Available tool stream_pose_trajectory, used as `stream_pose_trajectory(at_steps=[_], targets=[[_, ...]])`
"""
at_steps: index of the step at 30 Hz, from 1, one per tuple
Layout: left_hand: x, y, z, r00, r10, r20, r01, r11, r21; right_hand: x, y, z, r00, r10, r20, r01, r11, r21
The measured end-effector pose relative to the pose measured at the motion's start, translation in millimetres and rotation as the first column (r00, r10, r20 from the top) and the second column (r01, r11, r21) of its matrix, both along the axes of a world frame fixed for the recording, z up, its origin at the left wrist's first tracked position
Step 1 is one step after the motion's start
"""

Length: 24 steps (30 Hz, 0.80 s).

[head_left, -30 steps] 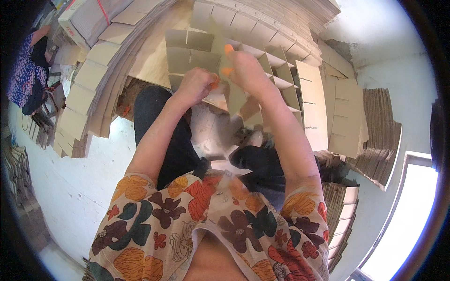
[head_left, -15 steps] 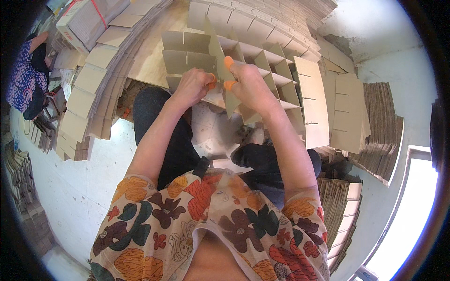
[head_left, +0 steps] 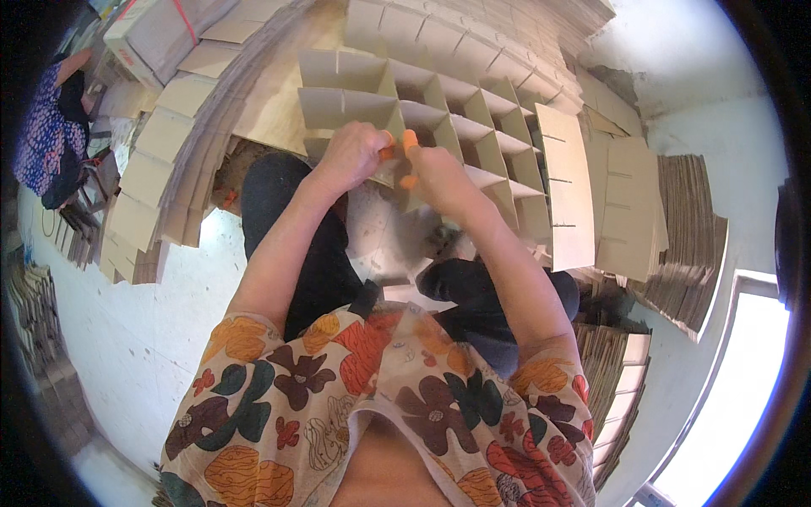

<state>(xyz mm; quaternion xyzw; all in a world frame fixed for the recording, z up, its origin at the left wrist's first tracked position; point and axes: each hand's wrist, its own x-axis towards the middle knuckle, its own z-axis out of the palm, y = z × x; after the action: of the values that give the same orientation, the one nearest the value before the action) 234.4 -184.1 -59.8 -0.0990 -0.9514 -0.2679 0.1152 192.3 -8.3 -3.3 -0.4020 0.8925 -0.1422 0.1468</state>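
A cardboard divider grid (head_left: 456, 127) of interlocked slotted strips stands in front of me, its cells open upward. At its near edge my left hand (head_left: 351, 158) is closed, with orange covers on its fingertips, and grips the grid's cardboard strips. Close beside it, my right hand (head_left: 443, 179) pinches the near end of a crosswise strip, also wearing orange fingertip covers. That strip sits down among the long strips, about level with its neighbours. The fingers hide where the strips meet.
Slotted cardboard sheets (head_left: 564, 186) lean right of the grid. More stacks (head_left: 156, 148) stand at left, with a strapped carton (head_left: 152, 42) behind. Brown sheets (head_left: 686, 241) rest by the right wall. Another person (head_left: 52, 139) is at far left. My knees flank the grid's near side.
The crosswise strip, which stuck up high and slanted above the grid, has gone down into the slots. My right hand has moved slightly down with it; the left stays near its place.
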Motion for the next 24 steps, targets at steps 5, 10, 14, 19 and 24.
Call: stream_pose_trajectory(at_steps=[5, 10, 14, 19, 24], targets=[[11.5, -1.0, 21.0, 0.998, 0.000, -0.061, 0.006, 0.994, 0.108, -14.3, 56.4, 5.4, 0.891, -0.326, -0.317, 0.105, 0.826, -0.554], [18.1, -9.2, 21.6, 0.991, 0.087, -0.099, -0.074, 0.989, 0.129, -68.2, 208.8, 20.5, 0.464, -0.662, -0.588, 0.703, 0.679, -0.210], [18.2, -11.2, 23.1, 0.980, 0.119, -0.157, -0.105, 0.990, 0.098, -104.2, 304.5, -14.0, 0.588, -0.809, -0.002, 0.807, 0.587, -0.064], [22.5, -10.2, 21.1, 0.980, 0.171, -0.104, -0.158, 0.980, 0.124, -94.7, 297.2, -8.1, 0.433, -0.774, 0.462, 0.901, 0.388, -0.195], [19.8, -7.4, 17.4, 0.981, 0.146, -0.129, -0.137, 0.988, 0.077, -97.9, 309.2, -10.6, 0.373, -0.637, 0.675, 0.916, 0.138, -0.377]])
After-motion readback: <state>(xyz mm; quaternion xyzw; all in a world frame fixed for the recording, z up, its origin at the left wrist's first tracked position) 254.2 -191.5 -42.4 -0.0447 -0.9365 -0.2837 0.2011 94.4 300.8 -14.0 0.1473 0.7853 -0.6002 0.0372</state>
